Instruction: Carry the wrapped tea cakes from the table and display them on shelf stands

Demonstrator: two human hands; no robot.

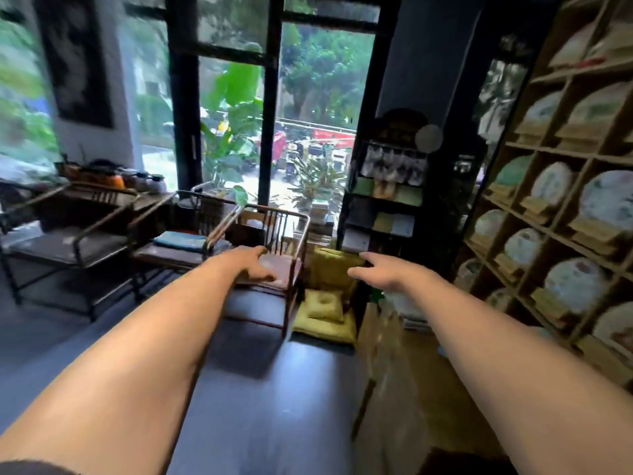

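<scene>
A person's bare arms stretched forward into a tea shop, the left hand [255,264] and right hand [375,270] both held empty with fingers loosely spread. Wrapped tea cakes [606,200] stood upright on small stands in the compartments of a wooden shelf [561,231] along the right edge. A dark wooden chair [274,234] and yellow cushions [325,317] lay beyond the hands, before tall windows [274,97].

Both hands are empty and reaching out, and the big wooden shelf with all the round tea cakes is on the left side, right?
Not quite. The hands part is right: the left hand and right hand are both empty and stretched forward. But the head view shows the wooden shelf with the wrapped tea cakes on the right side, not the left.
</scene>
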